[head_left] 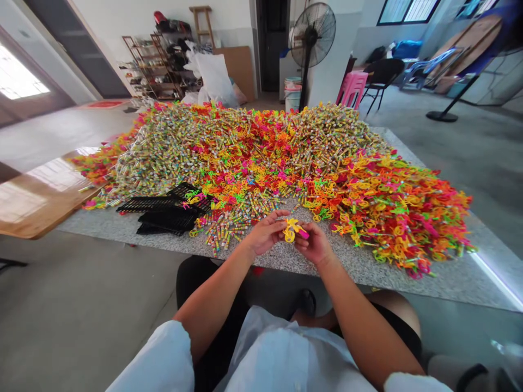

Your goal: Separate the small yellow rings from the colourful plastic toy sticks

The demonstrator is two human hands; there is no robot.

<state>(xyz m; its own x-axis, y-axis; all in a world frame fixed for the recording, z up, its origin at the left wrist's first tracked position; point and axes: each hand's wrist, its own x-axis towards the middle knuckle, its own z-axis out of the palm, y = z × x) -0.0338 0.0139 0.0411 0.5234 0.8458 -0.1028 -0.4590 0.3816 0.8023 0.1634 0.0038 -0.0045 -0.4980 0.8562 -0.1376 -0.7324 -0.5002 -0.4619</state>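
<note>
My left hand [266, 234] and my right hand [314, 242] meet just over the front of the speckled stone table. Between their fingertips is a small yellow plastic toy piece [291, 228] with loops, gripped on its left side by my left fingers. A magenta part [303, 233] shows at my right fingertips, touching the yellow piece; whether the two are joined I cannot tell. Beyond my hands lies a loose spread of small printed tubes [229, 223]. Behind it rises a heap of yellow, orange, red, pink and green plastic pieces [253, 179].
More tubes form mounds at the left [159, 147] and right [327, 128]. Assembled-looking colourful pieces [400, 207] fill the table's right side. Black slotted trays [167, 218] lie at left. A wooden table [44, 196] adjoins. Beyond stand a fan [312, 35] and pink stools [353, 87].
</note>
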